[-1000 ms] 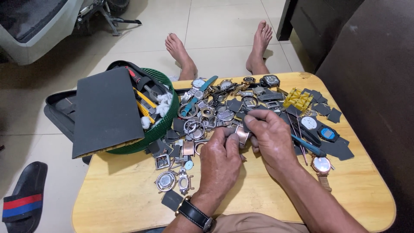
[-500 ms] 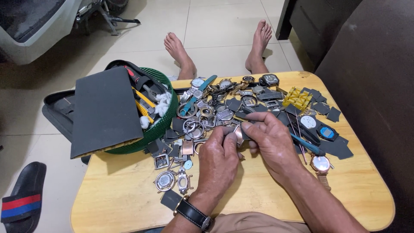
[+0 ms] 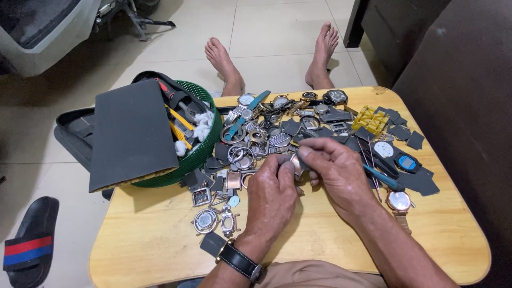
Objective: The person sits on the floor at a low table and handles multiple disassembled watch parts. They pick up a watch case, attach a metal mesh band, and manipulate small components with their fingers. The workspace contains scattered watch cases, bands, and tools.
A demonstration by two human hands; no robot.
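Sandal: lies on the tiled floor at far left, well apart from the work.
Foam sheet: a dark grey slab tilted across the green basket; the basket sits on the table's left edge with yellow-handled tools and white wads inside.
Table: a low wooden top with rounded corners; the person's bare feet rest on the floor beyond its far edge.
Loose pile: watch cases, rings, straps and dials heaped at the table's centre, still unsorted as far as can be seen.
Set-aside cases: a few bare cases lie nearer the person, left of the wrist, apart from the heap.
Left hand: back upward, a black-strapped watch on the wrist; its fingers are closed around a small metal watch case, held just above the table at the near edge of the pile.
Right hand: curled over from the right, thumb and forefinger pinched on the same case; whether a fine tool sits between them cannot be told.
Progress: judged from the layout, one case is in hand, a few look finished, and most of the pile remains.
Screwdriver: blue-handled, lying on the table just beside the right hand.
Right-side pieces: a yellow plastic holder, a white dial, a blue-faced watch and a gold-toned watch lie among dark pads.
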